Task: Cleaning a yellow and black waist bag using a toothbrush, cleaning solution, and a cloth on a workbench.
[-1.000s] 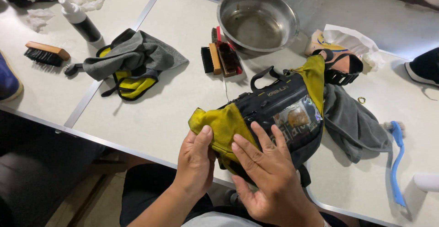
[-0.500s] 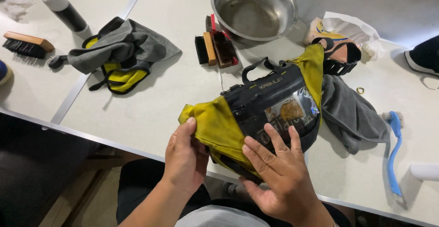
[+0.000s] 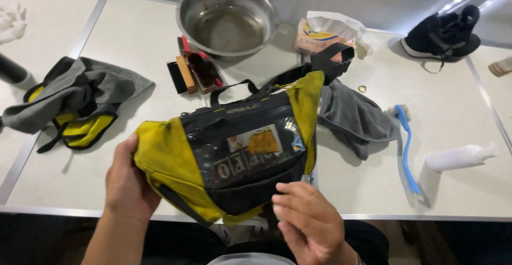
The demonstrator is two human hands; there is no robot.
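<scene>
Your left hand (image 3: 127, 182) grips the yellow end of the waist bag (image 3: 229, 155); right hand (image 3: 309, 219) is open, fingertips at its bottom edge. Bag looks soft, floppy & light w/ a slick clear window, so hold it by the fabric ends.

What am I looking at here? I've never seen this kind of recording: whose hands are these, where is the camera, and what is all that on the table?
The camera sits on a person's head, looking down at their own bare hands. The left hand grips the yellow and black waist bag at its end; the right hand touches its lower edge. On the white table lie a metal bowl, brushes, a grey cloth, a blue brush, a white bottle, a black shoe and a second grey and yellow bag.
</scene>
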